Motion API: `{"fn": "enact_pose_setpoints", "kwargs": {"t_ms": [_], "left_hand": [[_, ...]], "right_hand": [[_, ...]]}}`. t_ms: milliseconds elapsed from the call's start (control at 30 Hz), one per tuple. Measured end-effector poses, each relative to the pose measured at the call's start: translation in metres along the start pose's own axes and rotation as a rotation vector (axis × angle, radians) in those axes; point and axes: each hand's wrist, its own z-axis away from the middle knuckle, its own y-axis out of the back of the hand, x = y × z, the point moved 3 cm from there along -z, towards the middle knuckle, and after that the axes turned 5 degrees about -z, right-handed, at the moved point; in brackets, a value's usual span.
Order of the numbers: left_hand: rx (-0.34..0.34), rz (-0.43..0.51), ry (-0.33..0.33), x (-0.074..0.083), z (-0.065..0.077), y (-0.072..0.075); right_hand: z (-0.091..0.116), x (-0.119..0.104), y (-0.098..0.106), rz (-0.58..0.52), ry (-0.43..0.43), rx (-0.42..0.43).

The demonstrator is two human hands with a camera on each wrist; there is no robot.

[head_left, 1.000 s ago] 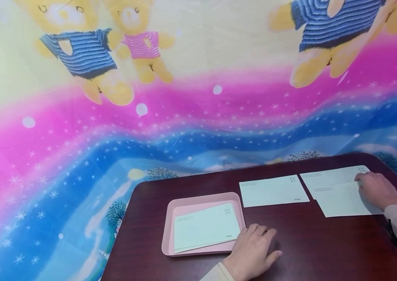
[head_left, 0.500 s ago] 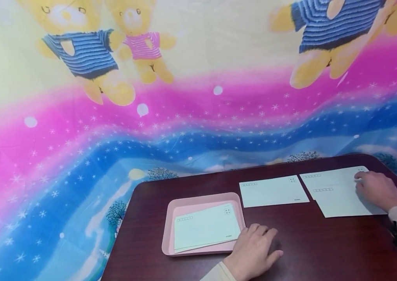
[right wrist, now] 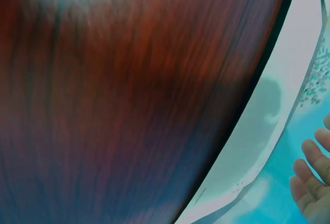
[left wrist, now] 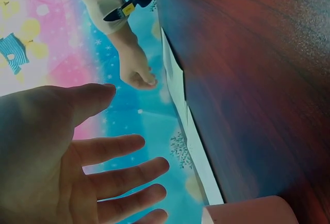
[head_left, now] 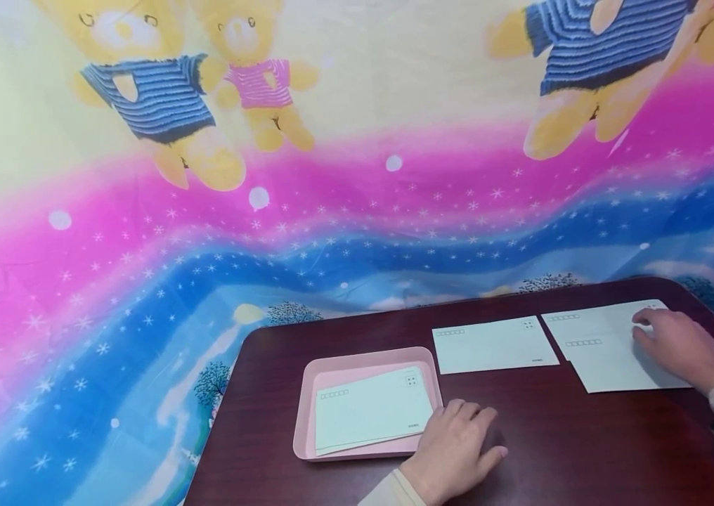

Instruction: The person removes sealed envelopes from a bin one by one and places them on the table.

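My right hand (head_left: 682, 348) is over two overlapping white envelopes at the table's right: a back envelope (head_left: 606, 322) and a front envelope (head_left: 613, 369). Its fingers bend loosely, with nothing between them, and its shadow falls on the paper in the right wrist view. Beside the tray's right side, my left hand (head_left: 455, 450) has its fingers spread and relaxed, and holds nothing. The pink tray (head_left: 304, 414) carries a small stack of envelopes (head_left: 370, 411), slightly askew. A single envelope (head_left: 496, 346) lies flat between the tray and the overlapping pair.
Everything stands on a dark reddish-brown table (head_left: 553, 436) with rounded corners. Behind it hangs a cloth backdrop (head_left: 357, 183) printed with teddy bears and snowflakes, reaching down past the table's far edge. A dark strap (left wrist: 128, 9) circles the right sleeve.
My right hand has drawn slightly back from the stamp corner of the overlapping envelopes, its fingers a little more bent. The left hand, tray and envelopes stay in place.
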Motion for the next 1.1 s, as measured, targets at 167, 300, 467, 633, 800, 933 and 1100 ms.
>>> {"fn": "enact_pose_setpoints", "kwargs": {"t_ms": [167, 300, 467, 633, 800, 933, 1100], "left_hand": [[0.04, -0.007, 0.011, -0.001, 0.001, 0.002], [0.052, -0.001, 0.023, -0.003, 0.0, 0.003], [0.037, 0.019, 0.038, -0.005, 0.0, 0.004], [0.042, 0.025, 0.046, -0.007, 0.002, 0.004], [0.068, 0.021, 0.051, -0.009, 0.004, 0.005], [0.081, 0.016, 0.054, -0.011, 0.005, 0.006], [0.083, 0.016, 0.057, -0.012, 0.005, 0.007]], "right_hand": [[0.006, -0.01, -0.002, -0.003, 0.041, 0.013], [0.012, -0.018, -0.002, -0.011, 0.064, 0.027], [0.019, -0.031, 0.0, -0.038, 0.067, 0.016], [0.027, -0.045, 0.002, -0.075, 0.119, 0.026], [0.034, -0.059, 0.004, -0.091, 0.173, 0.039], [0.036, -0.071, 0.006, -0.086, 0.191, 0.061], [0.039, -0.087, 0.011, -0.086, 0.22, 0.087]]}}
